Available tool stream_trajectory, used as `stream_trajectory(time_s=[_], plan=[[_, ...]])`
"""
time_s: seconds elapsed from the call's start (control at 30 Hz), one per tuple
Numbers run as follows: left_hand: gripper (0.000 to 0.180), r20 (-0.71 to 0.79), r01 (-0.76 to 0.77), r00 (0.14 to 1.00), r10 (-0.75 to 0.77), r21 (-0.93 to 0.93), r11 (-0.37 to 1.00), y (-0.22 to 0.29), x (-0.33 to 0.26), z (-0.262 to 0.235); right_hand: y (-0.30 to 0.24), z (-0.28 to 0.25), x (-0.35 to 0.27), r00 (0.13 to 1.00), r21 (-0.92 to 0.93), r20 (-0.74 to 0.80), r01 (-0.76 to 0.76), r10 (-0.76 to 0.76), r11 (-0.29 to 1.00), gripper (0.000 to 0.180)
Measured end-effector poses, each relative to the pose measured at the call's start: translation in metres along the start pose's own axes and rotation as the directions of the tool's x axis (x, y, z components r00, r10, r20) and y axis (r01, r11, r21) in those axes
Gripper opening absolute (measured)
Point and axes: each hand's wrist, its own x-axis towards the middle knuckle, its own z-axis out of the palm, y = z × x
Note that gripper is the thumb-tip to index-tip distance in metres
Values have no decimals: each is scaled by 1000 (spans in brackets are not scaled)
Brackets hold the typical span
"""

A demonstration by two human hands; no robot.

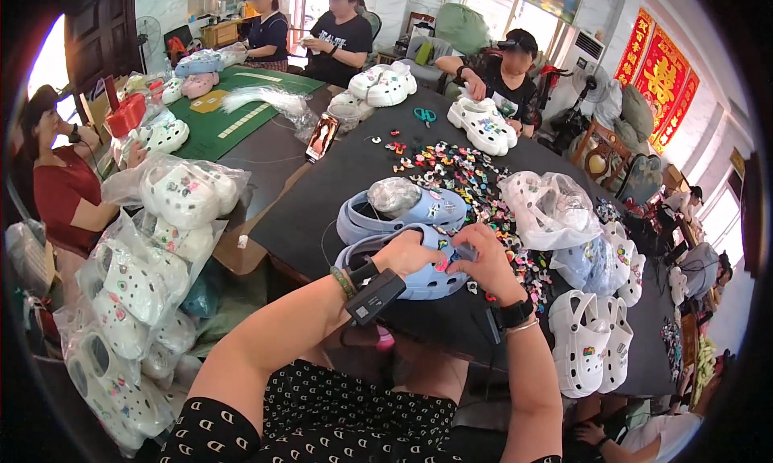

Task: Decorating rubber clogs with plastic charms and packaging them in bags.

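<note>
A light blue clog (407,287) sits on the black tabletop in front of me, its toe toward the right. My left hand (407,256) grips its upper, with the fingers partly hidden inside the shoe. My right hand (486,258) is curled over the toe, thumb and fingers closed on the upper. Between the two hands a small pink and red charm (442,263) shows on the clog. Just behind lies a second light blue clog (443,208) with charms on its toe and a clear crumpled plastic bag (394,196) in its opening.
Loose colourful charms (455,169) spread behind and right of the clogs. White clogs (581,342) stand at the right, near a bagged white pair (549,209). Bagged clogs (133,302) pile up at the left. Teal scissors (425,117) and a phone (322,137) lie farther back. Several people sit around.
</note>
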Motion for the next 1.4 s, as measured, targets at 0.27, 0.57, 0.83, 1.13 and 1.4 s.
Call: stream_trajectory(time_s=[0.27,0.57,0.83,1.13,1.4], plan=[[28,-11,-108,994,107,-72,992,-14,2,-1,-5,8,-7,994,5,-102,41,-41,999,35],[29,-22,-187,982,189,-281,941,-32,8,10,0,14,-4,913,275,-279,-220,297,936,10],[31,-49,-182,983,179,-64,981,-24,4,7,40,-16,-18,846,118,-293,-430,445,895,16],[34,-3,-158,987,162,-228,961,-29,-9,14,0,-32,1,982,82,-123,-134,143,988,43],[36,34,-193,979,201,-162,968,-36,-21,20,-11,-29,22,946,300,253,-274,200,914,35]])
